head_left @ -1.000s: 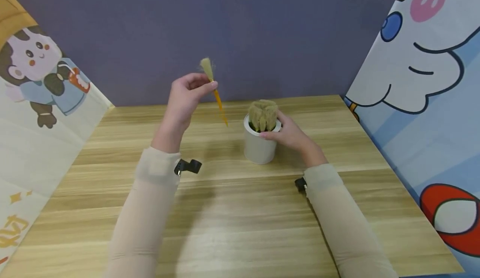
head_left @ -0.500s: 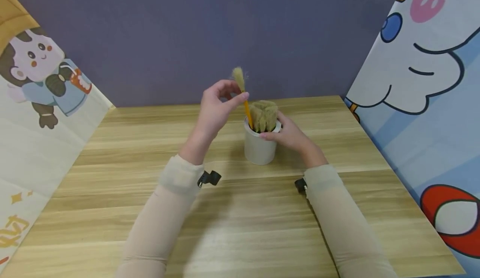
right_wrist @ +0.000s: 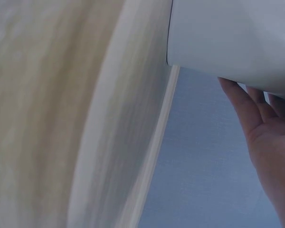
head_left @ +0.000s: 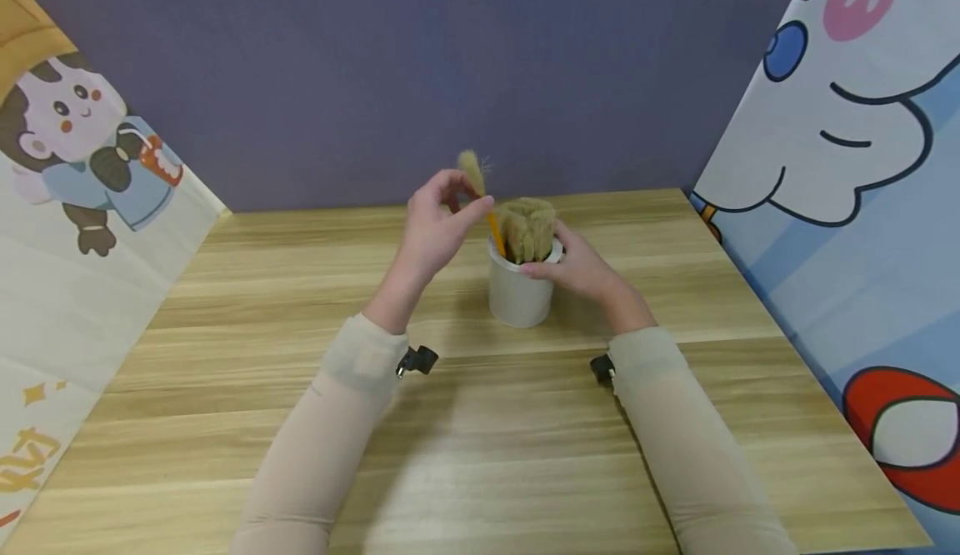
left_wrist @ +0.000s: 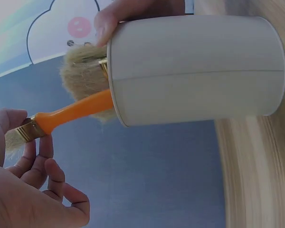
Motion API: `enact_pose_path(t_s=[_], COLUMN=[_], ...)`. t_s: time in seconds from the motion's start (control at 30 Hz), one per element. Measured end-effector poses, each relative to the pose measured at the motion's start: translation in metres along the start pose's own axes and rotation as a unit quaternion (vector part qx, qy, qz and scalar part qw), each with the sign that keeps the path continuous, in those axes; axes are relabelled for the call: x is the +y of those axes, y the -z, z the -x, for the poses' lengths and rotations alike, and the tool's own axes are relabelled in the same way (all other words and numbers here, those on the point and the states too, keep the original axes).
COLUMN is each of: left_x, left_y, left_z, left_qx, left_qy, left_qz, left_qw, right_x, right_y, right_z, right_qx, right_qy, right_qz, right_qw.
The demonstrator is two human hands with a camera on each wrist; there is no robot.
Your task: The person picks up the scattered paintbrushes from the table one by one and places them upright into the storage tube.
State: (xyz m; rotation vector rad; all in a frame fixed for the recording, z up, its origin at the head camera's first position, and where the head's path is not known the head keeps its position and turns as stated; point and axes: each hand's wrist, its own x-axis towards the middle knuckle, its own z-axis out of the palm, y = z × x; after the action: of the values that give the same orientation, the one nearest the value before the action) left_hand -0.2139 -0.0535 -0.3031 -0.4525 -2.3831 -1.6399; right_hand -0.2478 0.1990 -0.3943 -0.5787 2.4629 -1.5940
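Observation:
My left hand (head_left: 435,230) pinches an orange-handled paintbrush (left_wrist: 80,107) by its metal ferrule, bristles up. The handle's lower end is inside the mouth of a white cylindrical holder (head_left: 519,297), at its left side, and that tip is hidden by the wall. Packed in the holder stands a bunch of brushes with tan bristles (head_left: 527,230) pointing up. On the holder's right, my right hand (head_left: 588,272) grips it near the rim, thumb in front. From the right wrist view, the right hand's fingers (right_wrist: 244,107) lie against the holder's side.
The holder stands on a wood-grain table (head_left: 247,355) towards its back. A dark blue-grey panel (head_left: 450,63) rises behind the table edge. Cartoon-printed sheets (head_left: 862,163) flank both sides.
My left hand has carried the paintbrush rightward to the holder, and its handle has gone from outside into the mouth, dropping slightly lower since half a second ago. My right hand has stayed put.

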Motion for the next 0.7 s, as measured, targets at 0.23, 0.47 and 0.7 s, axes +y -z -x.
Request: enact_pose_path(t_s=[0.23, 0.47, 0.7], left_x=[-0.011, -0.017, -0.021], left_y=[0.001, -0.014, -0.023], left_z=[0.000, 0.001, 0.007], left_qx=[0.005, -0.059, -0.091], left_qy=[0.018, -0.001, 0.003], left_qz=[-0.007, -0.105, -0.204], left_qw=[0.9998, 0.9927, 0.9746], right_x=[-0.002, -0.003, -0.003], right_y=[0.001, 0.002, 0.001], right_z=[0.001, 0.001, -0.001], right_qx=[0.002, 0.004, -0.003], right_qy=[-0.019, -0.028, -0.037], right_qz=[-0.006, 0.001, 0.013], right_qw=[1.000, 1.000, 0.999])
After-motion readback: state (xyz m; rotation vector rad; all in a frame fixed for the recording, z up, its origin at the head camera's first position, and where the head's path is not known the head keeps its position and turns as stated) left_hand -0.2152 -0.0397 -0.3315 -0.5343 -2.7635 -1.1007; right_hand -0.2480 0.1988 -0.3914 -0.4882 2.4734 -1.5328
